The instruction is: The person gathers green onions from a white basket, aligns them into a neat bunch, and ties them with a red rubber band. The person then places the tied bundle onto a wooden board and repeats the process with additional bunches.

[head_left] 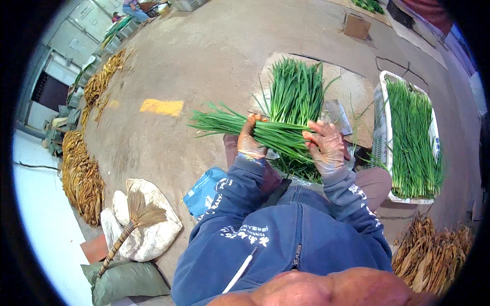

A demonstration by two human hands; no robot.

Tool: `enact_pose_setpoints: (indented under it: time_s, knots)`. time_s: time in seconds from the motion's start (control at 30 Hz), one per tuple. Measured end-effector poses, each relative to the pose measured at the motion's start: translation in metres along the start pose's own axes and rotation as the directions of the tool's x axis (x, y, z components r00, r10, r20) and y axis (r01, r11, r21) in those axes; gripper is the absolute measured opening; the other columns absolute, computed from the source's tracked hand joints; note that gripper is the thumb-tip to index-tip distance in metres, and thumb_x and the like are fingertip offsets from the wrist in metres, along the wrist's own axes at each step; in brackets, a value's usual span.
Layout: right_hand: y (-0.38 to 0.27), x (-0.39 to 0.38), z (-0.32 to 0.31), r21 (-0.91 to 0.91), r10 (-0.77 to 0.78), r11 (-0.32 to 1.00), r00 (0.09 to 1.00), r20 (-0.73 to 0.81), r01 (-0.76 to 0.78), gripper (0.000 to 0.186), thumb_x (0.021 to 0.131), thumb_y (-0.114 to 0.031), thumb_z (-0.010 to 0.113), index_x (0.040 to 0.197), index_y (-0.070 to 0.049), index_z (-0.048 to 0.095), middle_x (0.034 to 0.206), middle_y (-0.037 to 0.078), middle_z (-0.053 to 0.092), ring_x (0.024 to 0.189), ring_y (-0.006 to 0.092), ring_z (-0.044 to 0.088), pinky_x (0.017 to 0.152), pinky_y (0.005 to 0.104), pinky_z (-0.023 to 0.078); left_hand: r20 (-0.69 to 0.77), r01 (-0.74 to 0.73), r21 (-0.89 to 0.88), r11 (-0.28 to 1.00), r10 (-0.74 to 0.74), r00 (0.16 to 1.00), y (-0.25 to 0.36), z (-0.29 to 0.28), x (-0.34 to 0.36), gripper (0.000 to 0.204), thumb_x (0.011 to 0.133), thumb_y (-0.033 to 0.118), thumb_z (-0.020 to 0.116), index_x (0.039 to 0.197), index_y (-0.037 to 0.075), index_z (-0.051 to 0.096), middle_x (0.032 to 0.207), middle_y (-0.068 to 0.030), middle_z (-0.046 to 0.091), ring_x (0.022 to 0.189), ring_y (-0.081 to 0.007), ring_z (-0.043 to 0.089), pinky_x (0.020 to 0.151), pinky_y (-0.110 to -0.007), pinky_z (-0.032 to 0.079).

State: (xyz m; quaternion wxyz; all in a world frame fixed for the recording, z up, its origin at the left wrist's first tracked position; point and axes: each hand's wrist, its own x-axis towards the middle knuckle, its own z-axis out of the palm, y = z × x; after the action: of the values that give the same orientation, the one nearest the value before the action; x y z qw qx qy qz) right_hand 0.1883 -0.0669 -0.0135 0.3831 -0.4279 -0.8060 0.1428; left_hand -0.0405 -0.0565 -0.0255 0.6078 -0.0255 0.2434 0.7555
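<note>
A bunch of long green garlic chives (273, 133) lies crosswise over my lap, its leafy tips pointing left. Around its middle my left hand (251, 137), in a thin clear glove, is closed. My right hand (326, 145), gloved the same way, grips the bunch at its right, paler end. Just beyond, a thick pile of chives (296, 89) rests on a flat board (352, 86) on the floor. Loose green leaves (296, 166) lie below the bunch, between my knees, partly hidden by my hands.
At right stands a white plastic crate (382, 122) filled with chives. Dried brown leaves (434, 255) heap up at lower right, more (79, 178) along the left wall. A straw broom (127, 227) leans on a white sack (163, 204). A blue bag (204, 191) sits by my left knee.
</note>
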Motion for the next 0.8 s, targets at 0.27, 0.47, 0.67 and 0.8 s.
enact_pose_setpoints:
  time_s: [0.27, 0.47, 0.67, 0.8]
  knots:
    - [0.005, -0.003, -0.020, 0.716, 0.518, 0.608, 0.855, -0.031, -0.343, 0.027, 0.092, -0.023, 0.056, 0.096, 0.002, 0.066, 0.095, 0.008, 0.067, 0.089, 0.0153, 0.060, 0.088, 0.0291, 0.043, 0.003, 0.086, -0.037, 0.996, -0.086, 0.996, 0.026, -0.036, 0.028, 0.008, 0.081, 0.012, 0.067, 0.084, 0.006, 0.062, 0.083, -0.0056, 0.065, 0.080, -0.0227, 0.062, 0.076, -0.040, 0.053]
    - [0.054, -0.042, -0.021, -0.200, 0.583, 0.797, 0.639, 0.501, -0.570, 0.059, 0.083, -0.034, 0.066, 0.132, -0.009, 0.045, 0.116, 0.006, 0.062, 0.107, 0.0157, 0.058, 0.091, 0.0291, 0.044, -0.057, 0.015, -0.095, 0.995, -0.020, 0.998, 0.031, -0.043, 0.034, 0.015, 0.078, 0.012, 0.065, 0.092, 0.006, 0.065, 0.090, -0.0076, 0.067, 0.087, -0.0257, 0.062, 0.084, -0.047, 0.051]
    - [0.030, -0.024, 0.018, 0.563, 0.257, 0.215, 0.602, 0.756, -0.798, 0.049, 0.088, -0.032, 0.061, 0.125, -0.003, 0.049, 0.113, 0.011, 0.061, 0.090, 0.0159, 0.062, 0.080, 0.0276, 0.049, -0.018, 0.008, -0.014, 1.000, -0.009, 1.000, 0.012, -0.022, 0.018, 0.013, 0.081, 0.014, 0.060, 0.091, 0.006, 0.064, 0.090, -0.0080, 0.065, 0.086, -0.0261, 0.062, 0.084, -0.047, 0.051]
    - [-0.008, -0.011, 0.021, 0.605, 0.299, 0.032, 0.585, 0.754, -0.796, 0.031, 0.088, -0.033, 0.060, 0.102, -0.005, 0.060, 0.089, 0.005, 0.066, 0.065, 0.0120, 0.059, 0.060, 0.0258, 0.048, -0.121, 0.035, -0.010, 0.999, -0.036, 0.992, 0.004, -0.028, 0.023, 0.013, 0.082, 0.015, 0.059, 0.091, 0.006, 0.064, 0.090, -0.0081, 0.065, 0.087, -0.0260, 0.062, 0.084, -0.048, 0.051]
